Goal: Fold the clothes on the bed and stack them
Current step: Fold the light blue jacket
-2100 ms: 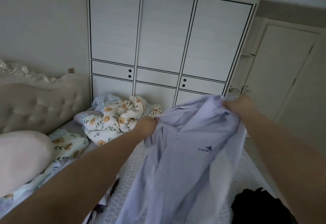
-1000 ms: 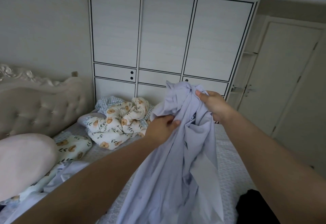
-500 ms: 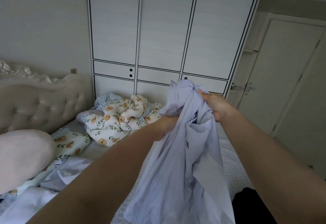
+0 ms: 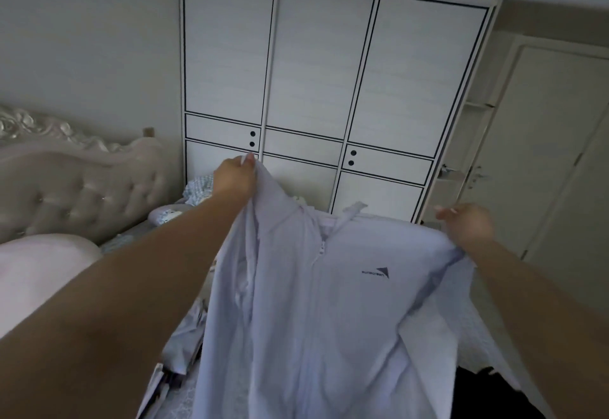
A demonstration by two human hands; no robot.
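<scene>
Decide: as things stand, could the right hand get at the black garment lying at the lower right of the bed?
Probably not yet: the right hand grips the lilac jacket, which hangs partly over the black garment.

1. Held up in the air over the bed [image 4: 474, 323]: a pale lilac zip-front jacket [image 4: 316, 313], front facing the camera, small dark logo on the chest.
2. Left hand [image 4: 235, 178] pinching one top corner high up; right hand [image 4: 468, 225] gripping the opposite shoulder, lower (so the top edge slants).
3. Behind: white wardrobe [image 4: 326, 89] with black-lined panels, a closed door [image 4: 543, 155] to the right.
4. At left, tufted headboard [image 4: 75, 188] and pink pillow [image 4: 43, 270].
5. Dark garment [image 4: 484, 395] at bottom right.
</scene>
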